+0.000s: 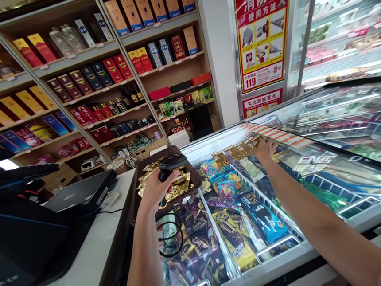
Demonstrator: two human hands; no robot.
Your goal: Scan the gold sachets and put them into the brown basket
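Observation:
My left hand [159, 186] is closed around the handle of a black barcode scanner [172, 161], its head pointing right. Below that scanner a brown woven basket [137, 200] holds several shiny gold packets [182, 186]. A black coiled cable [181, 233] hangs under my left hand. Stretched far over the chest freezer [251, 271], my right hand [265, 150] has its fingers apart beside a gold packet [255, 141] on the glass lid. Further gold packets [234, 151] lie in a row to its left. Whether my right fingertips touch a packet is unclear.
Wire dividers inside the freezer separate wrapped ice creams [234, 237]. On the left, a counter [96, 253] carries a dark checkout terminal [22, 238]. Shelves [118, 47] of boxed bottles stand behind. A red poster [264, 34] hangs on the wall.

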